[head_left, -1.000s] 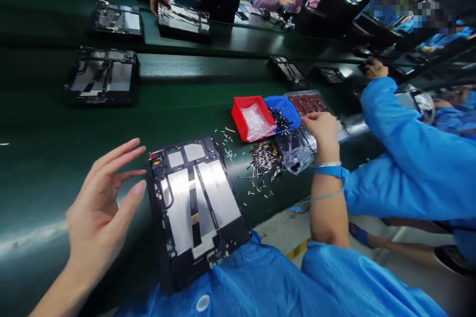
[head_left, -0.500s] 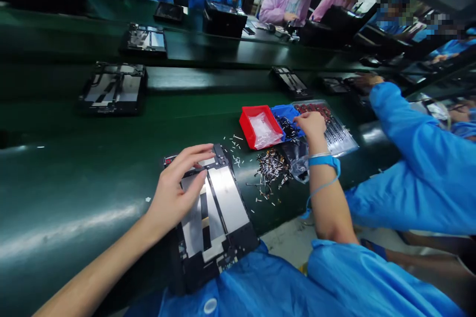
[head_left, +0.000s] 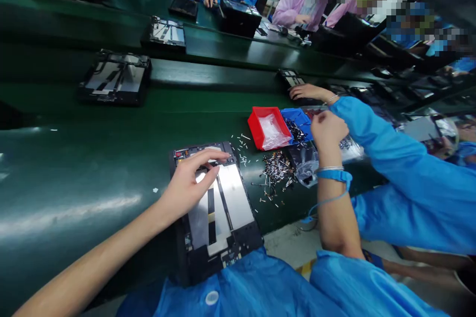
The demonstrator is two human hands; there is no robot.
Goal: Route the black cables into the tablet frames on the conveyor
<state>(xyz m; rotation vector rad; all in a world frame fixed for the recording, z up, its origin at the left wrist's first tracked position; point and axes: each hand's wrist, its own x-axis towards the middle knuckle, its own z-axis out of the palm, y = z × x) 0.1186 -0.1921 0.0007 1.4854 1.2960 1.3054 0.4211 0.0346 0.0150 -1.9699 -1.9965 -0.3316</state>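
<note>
Right now my left hand (head_left: pixel 188 185) lies flat on the opened tablet (head_left: pixel 217 210), fingers spread over its upper end, grip apart and clamped on nothing. That tablet sits at the near edge of the green counter (head_left: pixel 92 158). My right hand (head_left: pixel 327 131) hovers loosely curled beside the blue bin (head_left: pixel 297 119); whether its grip pinches anything, I cannot tell. Loose screws (head_left: pixel 275 168) lie just below the red bin (head_left: pixel 269 126).
</note>
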